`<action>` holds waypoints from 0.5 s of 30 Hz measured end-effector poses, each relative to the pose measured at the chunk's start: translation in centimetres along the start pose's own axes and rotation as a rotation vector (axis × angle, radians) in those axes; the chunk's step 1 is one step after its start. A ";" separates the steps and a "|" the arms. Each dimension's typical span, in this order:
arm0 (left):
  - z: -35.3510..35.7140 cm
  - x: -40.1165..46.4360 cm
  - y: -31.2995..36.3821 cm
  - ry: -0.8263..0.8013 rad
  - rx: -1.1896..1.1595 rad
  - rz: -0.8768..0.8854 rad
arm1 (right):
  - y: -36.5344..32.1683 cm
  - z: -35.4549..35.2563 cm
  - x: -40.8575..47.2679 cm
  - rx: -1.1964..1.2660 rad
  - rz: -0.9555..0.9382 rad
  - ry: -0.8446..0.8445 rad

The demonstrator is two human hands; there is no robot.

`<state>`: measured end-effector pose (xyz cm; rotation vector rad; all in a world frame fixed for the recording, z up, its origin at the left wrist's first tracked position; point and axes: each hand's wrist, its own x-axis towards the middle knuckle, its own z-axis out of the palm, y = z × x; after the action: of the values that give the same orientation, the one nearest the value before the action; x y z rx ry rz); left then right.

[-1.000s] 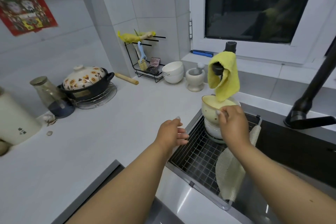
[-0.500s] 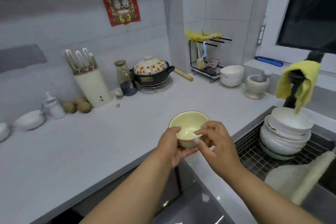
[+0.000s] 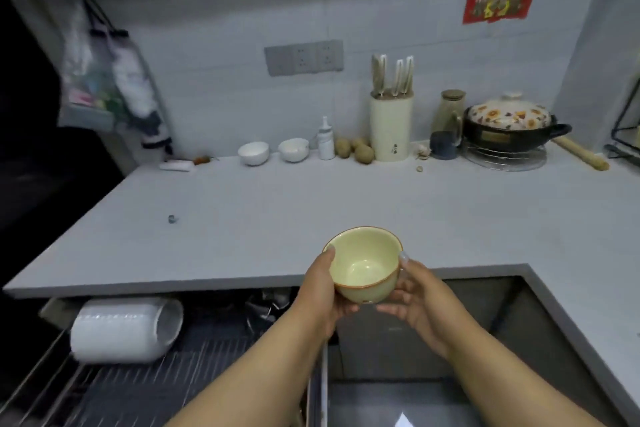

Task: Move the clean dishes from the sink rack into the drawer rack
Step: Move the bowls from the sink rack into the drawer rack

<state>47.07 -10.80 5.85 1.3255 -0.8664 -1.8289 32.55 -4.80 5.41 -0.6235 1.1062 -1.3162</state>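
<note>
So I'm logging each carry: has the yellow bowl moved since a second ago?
Yes. The yellow bowl left the stack at the sink and is now held by both hands at the counter edge, above the open drawer rack.

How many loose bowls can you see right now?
3: one pale yellow ceramic bowl held in both hands, two small white bowls by the wall. The stacked white dishes may include more.

One head-worn view looks forward and down across the countertop (image 3: 311, 204) toward its far wall edge. The open drawer rack (image 3: 145, 388) lies close below its near edge.
</note>
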 end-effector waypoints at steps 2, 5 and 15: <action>-5.2 -0.6 0.0 0.071 0.009 0.028 | 2.1 4.0 0.6 0.041 0.066 -0.091; -12.7 -2.4 0.4 0.172 -0.002 0.054 | 5.5 10.1 1.3 0.051 0.168 -0.203; -33.5 -11.0 1.5 0.510 -0.026 0.106 | 15.7 29.4 0.5 -0.056 0.371 -0.463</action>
<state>82.04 -6.02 4.13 1.5964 -0.6186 -1.3231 65.63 -8.48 3.15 -0.6834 0.8266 -0.7721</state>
